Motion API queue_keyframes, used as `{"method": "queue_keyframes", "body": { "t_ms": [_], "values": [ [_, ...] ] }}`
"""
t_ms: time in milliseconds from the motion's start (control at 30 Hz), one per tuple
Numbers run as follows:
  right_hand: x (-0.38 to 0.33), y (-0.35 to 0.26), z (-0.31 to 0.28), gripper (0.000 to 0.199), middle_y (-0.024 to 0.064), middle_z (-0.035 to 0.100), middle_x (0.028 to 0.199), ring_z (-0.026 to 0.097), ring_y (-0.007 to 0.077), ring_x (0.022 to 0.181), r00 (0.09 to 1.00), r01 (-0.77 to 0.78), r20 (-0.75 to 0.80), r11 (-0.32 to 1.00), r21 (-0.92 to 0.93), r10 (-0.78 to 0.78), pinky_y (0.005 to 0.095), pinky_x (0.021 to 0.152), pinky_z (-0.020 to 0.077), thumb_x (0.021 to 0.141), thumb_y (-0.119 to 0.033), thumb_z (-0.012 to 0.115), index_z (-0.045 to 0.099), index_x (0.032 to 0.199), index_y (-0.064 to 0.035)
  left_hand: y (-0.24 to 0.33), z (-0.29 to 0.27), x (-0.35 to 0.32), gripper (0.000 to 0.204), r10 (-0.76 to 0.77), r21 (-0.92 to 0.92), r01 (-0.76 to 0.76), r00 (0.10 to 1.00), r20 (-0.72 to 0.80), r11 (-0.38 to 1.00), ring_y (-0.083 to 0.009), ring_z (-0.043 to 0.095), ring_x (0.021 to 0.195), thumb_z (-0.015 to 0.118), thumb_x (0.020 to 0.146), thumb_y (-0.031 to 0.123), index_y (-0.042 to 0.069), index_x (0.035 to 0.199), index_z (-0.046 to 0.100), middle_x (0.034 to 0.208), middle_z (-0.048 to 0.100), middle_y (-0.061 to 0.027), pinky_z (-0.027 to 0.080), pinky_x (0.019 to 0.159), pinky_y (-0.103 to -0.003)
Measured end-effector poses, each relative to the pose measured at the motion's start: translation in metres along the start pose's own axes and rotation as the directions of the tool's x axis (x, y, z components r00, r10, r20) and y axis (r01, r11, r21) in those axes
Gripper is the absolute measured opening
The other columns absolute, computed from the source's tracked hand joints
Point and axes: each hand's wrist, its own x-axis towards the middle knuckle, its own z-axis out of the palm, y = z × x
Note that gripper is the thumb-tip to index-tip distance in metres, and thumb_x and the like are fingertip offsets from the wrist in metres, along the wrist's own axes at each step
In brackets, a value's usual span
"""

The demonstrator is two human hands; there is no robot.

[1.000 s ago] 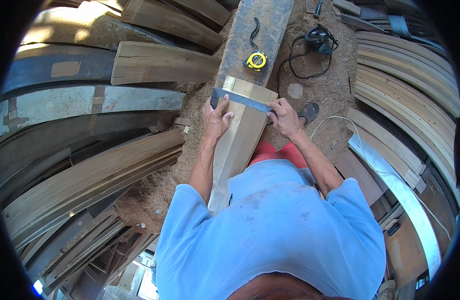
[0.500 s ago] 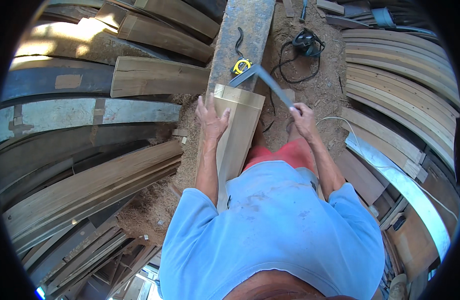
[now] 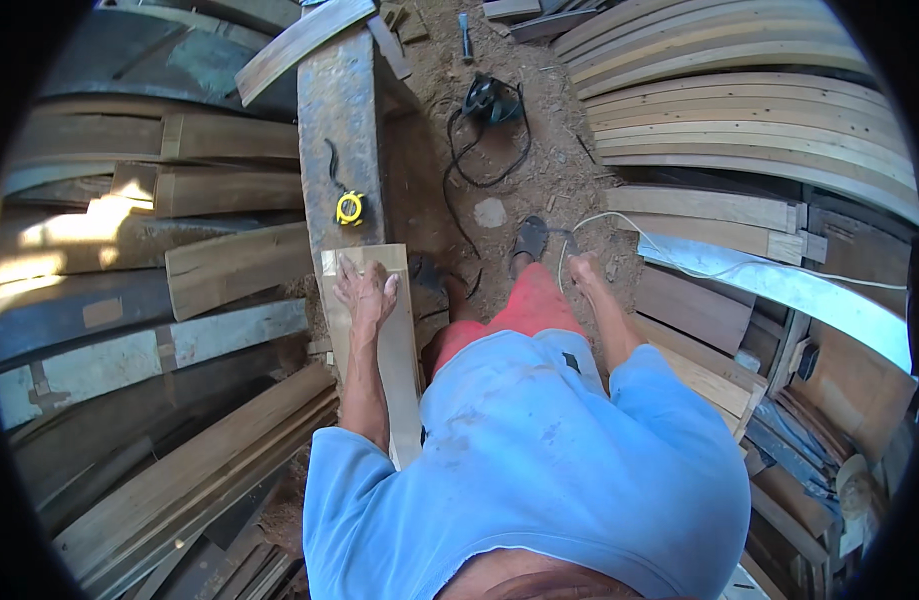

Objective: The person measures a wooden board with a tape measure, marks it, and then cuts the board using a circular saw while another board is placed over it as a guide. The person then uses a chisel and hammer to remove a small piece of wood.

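My left hand (image 3: 365, 292) lies with fingers apart on the end of a pale wooden board (image 3: 391, 345). The board rests lengthwise along the bench (image 3: 341, 120), its near part running beside my body. My right hand (image 3: 585, 270) is closed on a grey metal carpenter's square (image 3: 569, 241), held out to the right over the floor; only a short part of the square shows clearly. A yellow and black tape measure (image 3: 349, 208) sits on the bench just beyond the board's end, its dark strap pointing away.
A circular saw (image 3: 492, 100) with a black cord lies on the sawdust-covered floor. Beyond it is a chisel-like tool (image 3: 465, 38). Stacked planks (image 3: 719, 120) line the right, more boards (image 3: 199, 440) the left. A plank (image 3: 304, 45) crosses the bench's far end. A white cable (image 3: 699, 272) trails right.
My right hand has carried the square away from the board's end, out to the right. My left hand now reaches onto the board's end. The view has shifted to the right.
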Motion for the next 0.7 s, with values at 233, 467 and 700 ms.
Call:
{"method": "queue_keyframes", "body": {
  "t_ms": [233,467,700],
  "values": [
    [0.081,0.047,-0.064,0.033,0.0103,0.059,0.065,0.056,0.0183,0.06,0.973,0.208,-0.121,0.975,0.079,-0.198,0.0455,0.052,0.0403,0.09,-0.027,0.066,0.069,0.081,0.0042,0.053,0.032,0.001,0.048,-0.044,-0.012,0.045,0.997,0.059,0.999,-0.0565,0.017,0.152,0.075,0.089,0.039,0.018,0.129,0.063,0.164,0.015,-0.0392,0.02,0.117,-0.072],
    [0.127,0.038,-0.135,0.045,0.0312,0.071,0.111,0.068,0.0482,0.108,0.896,0.435,0.235,0.636,-0.637,-0.377,0.0523,0.092,0.0544,0.087,-0.038,0.06,0.075,0.102,0.0022,0.116,0.043,-0.038,0.09,-0.203,0.008,0.203,0.979,-0.002,0.979,-0.0562,0.009,0.155,0.071,0.089,0.054,0.019,0.163,0.033,0.165,0.014,-0.0389,0.016,0.124,-0.064],
    [0.155,-0.036,-0.095,0.025,0.0119,0.07,0.077,0.067,0.0253,0.069,0.852,0.468,0.364,0.858,-0.21,-0.376,0.0405,0.056,0.0511,0.093,-0.025,0.064,0.074,0.087,-0.0031,0.085,0.075,-0.077,0.091,-0.278,-0.399,0.172,0.934,-0.225,0.901,-0.0553,0.014,0.154,0.076,0.088,0.038,0.004,0.16,0.031,0.164,0.018,-0.0388,0.02,0.126,-0.057]
  ]
}}
